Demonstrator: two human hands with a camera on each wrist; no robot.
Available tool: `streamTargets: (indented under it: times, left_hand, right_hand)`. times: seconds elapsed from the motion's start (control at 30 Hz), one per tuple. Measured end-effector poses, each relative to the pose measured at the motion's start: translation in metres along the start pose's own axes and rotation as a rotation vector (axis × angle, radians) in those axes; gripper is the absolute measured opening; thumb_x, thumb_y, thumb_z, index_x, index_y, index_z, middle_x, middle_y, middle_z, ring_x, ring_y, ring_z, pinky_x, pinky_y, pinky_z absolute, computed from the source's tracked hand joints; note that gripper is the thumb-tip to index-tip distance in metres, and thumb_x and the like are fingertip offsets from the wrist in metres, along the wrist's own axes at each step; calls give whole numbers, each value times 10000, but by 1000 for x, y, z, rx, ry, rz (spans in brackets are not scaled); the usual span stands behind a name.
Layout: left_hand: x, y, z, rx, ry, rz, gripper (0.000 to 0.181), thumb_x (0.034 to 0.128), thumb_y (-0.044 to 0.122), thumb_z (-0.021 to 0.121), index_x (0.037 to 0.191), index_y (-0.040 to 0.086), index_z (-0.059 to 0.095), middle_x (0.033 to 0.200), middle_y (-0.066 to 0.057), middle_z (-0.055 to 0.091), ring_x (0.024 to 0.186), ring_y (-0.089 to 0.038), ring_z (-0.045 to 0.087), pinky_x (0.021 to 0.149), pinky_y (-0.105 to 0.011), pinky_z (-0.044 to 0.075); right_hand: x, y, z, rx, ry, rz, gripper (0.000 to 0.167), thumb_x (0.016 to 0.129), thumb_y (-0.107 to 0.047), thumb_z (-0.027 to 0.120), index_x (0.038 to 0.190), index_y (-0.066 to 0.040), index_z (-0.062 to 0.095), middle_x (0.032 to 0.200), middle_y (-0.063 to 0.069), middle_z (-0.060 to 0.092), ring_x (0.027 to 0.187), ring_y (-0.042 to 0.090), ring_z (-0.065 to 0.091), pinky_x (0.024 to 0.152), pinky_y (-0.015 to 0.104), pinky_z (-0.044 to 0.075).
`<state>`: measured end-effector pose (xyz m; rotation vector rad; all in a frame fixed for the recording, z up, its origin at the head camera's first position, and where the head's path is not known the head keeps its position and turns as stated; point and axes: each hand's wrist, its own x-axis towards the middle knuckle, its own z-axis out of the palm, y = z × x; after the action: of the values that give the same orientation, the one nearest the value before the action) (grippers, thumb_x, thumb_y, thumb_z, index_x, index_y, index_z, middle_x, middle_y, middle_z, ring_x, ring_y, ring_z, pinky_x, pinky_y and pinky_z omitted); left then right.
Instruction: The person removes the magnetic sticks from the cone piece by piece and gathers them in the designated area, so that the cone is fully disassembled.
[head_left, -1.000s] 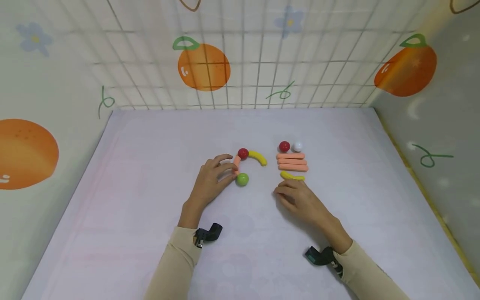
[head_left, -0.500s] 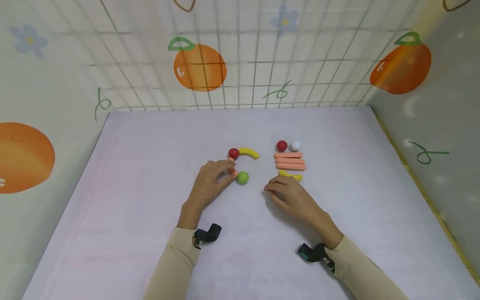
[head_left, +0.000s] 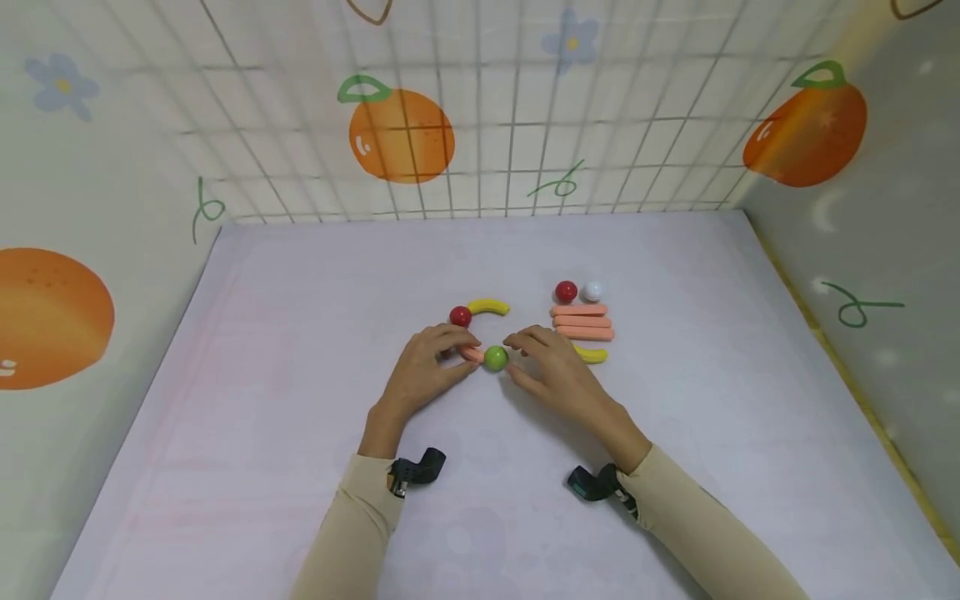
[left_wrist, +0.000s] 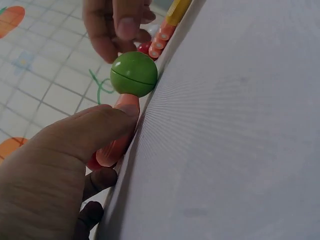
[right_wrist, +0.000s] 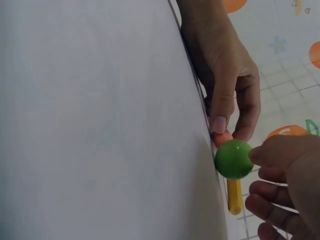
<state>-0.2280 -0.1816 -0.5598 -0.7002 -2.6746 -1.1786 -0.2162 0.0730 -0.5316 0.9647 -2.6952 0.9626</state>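
Observation:
My left hand (head_left: pixel 426 371) pinches a short pink stick (head_left: pixel 472 354) between thumb and fingers. The stick's right end meets a green ball (head_left: pixel 496 358), and the left wrist view shows the ball (left_wrist: pixel 134 74) against the stick (left_wrist: pixel 118 145). On the ball's other side is my right hand (head_left: pixel 570 379), fingers relaxed and apart; in the right wrist view its thumb tip is at the edge of the green ball (right_wrist: pixel 234 159). Behind my left fingers a red ball (head_left: pixel 461 317) lies beside the left end of a yellow curved piece (head_left: pixel 489 307).
To the right, a red ball (head_left: pixel 566 292) and a white ball (head_left: pixel 592 291) sit above several stacked pink sticks (head_left: pixel 583 322). Below them another yellow curved piece (head_left: pixel 592 356) is partly covered by my right hand. A gridded, patterned sheet (head_left: pixel 480 133) stands behind the table (head_left: pixel 225 350).
The pink stick has tilted toward horizontal in my left hand. My right hand has moved left to the green ball. The left-hand red ball and yellow piece have shifted left.

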Motion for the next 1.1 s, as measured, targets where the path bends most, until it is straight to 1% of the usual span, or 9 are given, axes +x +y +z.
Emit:
streamTargets:
  times: [0.1,0.2,0.37,0.53,0.67,0.83,1.0,1.1]
  left_hand:
    - [-1,-1,0,-1,10,19,273,839,246,833,1102,213,764,1200,76,663,1054,-139,589,880,-358,463]
    - [0,-1,0,-13,5,25,252,849,234,825,1094,202,774,1178,77,681,1088,-140,596,921,-365,457]
    - [0,1,-3,-45,-8,-14,243,848,226,821,1088,219,786,1150,95,702,1156,-132,586,1012,-401,410]
    - [0,-1,-3,-77,-19,-42,259,841,231,820,1097,232,785,1131,127,706,1146,-107,585,1010,-380,409]
    - [0,-1,-2,-96,-13,-63,256,834,235,821,1088,238,788,1127,131,710,1135,-119,592,995,-385,428]
    - [1,1,0,-125,-11,-92,243,838,229,816,1079,241,790,1142,116,703,1157,-118,588,999,-374,442]
    - [0,2,0,-110,-15,-111,240,842,231,818,1079,256,788,1151,118,691,1164,-109,579,1011,-373,434]
    - [-1,2,-2,-110,-6,-107,234,843,225,818,1073,253,788,1153,116,688,1152,-115,580,1010,-378,429]
  right_hand:
    - [6,-1,3,-18,6,-1,321,903,-202,741,1197,-87,683,1138,25,647,992,180,579,873,400,449]
    - [10,-3,7,-47,7,-6,318,890,-216,758,1175,-90,692,1126,26,651,1014,186,586,879,399,453]
    - [16,-5,11,-92,6,-12,300,873,-229,769,1129,-83,712,1094,39,664,1010,205,605,871,396,457]
    - [16,-5,14,-93,34,-32,267,831,-196,782,1056,-65,723,1044,53,664,953,206,600,846,369,476]
    - [15,-4,15,-75,65,-56,261,808,-159,787,1032,-43,722,1030,67,656,929,200,590,824,341,500]
    - [6,-4,5,-82,84,-32,253,798,-161,786,1014,-48,722,1019,60,656,908,186,579,809,335,500]
    - [-8,1,-10,-92,96,-26,250,792,-178,793,1008,-71,725,1002,28,655,891,169,572,817,337,483]
    - [-15,7,-19,-93,107,-20,249,784,-161,803,1004,-74,725,991,24,653,890,174,574,814,344,486]
